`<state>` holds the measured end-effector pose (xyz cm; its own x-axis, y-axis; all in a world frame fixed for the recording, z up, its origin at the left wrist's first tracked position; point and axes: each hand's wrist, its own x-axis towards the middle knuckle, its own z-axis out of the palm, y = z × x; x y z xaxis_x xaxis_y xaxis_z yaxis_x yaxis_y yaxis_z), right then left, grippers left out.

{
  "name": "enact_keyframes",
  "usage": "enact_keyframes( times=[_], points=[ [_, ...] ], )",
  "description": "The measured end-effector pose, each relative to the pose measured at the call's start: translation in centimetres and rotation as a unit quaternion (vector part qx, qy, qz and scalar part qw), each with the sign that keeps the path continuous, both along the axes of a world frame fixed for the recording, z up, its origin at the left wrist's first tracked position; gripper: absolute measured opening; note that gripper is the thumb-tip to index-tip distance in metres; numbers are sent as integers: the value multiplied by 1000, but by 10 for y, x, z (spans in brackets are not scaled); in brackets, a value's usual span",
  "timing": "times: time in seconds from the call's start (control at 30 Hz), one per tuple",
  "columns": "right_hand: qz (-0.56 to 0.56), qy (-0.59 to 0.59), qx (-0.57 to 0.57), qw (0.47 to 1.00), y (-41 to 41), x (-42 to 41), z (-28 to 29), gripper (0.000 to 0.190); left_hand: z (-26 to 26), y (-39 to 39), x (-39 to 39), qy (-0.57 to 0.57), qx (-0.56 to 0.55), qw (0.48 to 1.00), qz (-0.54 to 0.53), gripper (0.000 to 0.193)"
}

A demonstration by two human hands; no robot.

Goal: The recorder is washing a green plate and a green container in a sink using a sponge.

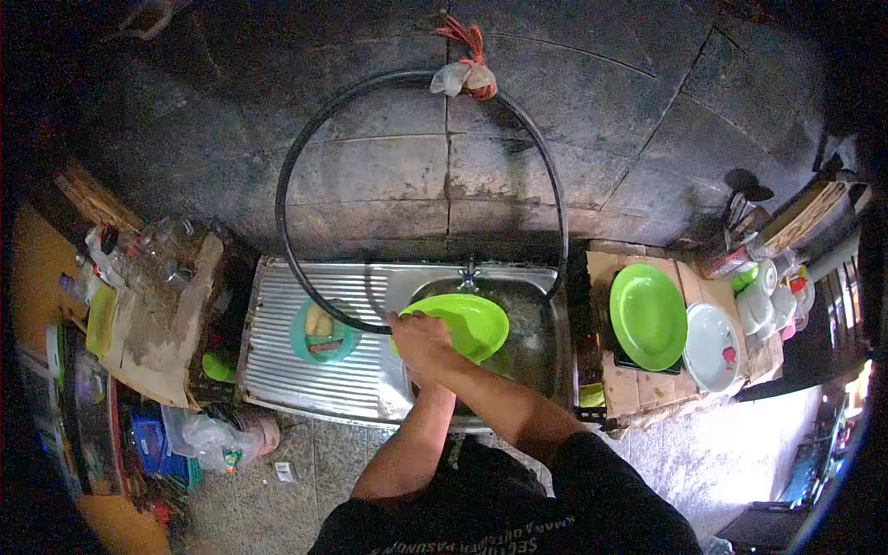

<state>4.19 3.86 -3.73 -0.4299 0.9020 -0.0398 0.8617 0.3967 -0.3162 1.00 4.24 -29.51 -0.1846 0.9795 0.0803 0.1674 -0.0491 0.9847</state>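
Observation:
My right hand is closed about the end of a black hose, at the left rim of a lime-green oval dish. The hose loops up the wall and comes down at the right of the steel sink basin. My left hand lies mostly hidden under my right hand and wrist, near the dish's left edge; its grip cannot be seen. The dish is tilted over the basin, in front of the tap. Left of my hands, a teal bowl holds a yellowish sponge and a reddish item.
A ribbed steel drainboard adjoins the basin. At right, a green oval plate, a white plate and several cups stand on cardboard. An orange tie and plastic hold the hose up. Clear plastic items lie at left.

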Motion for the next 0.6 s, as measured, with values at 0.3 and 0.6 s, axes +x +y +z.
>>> enact_keyframes(
  times=[0.3,0.6],
  points=[
    [2,-44,-39,998,8,-5,-7,32,10,-25,-2,24,6,1000,-6,48],
    [19,-57,-4,998,25,-6,2,30,58,-47,64,-661,-9,745,-92,51]
  ],
)
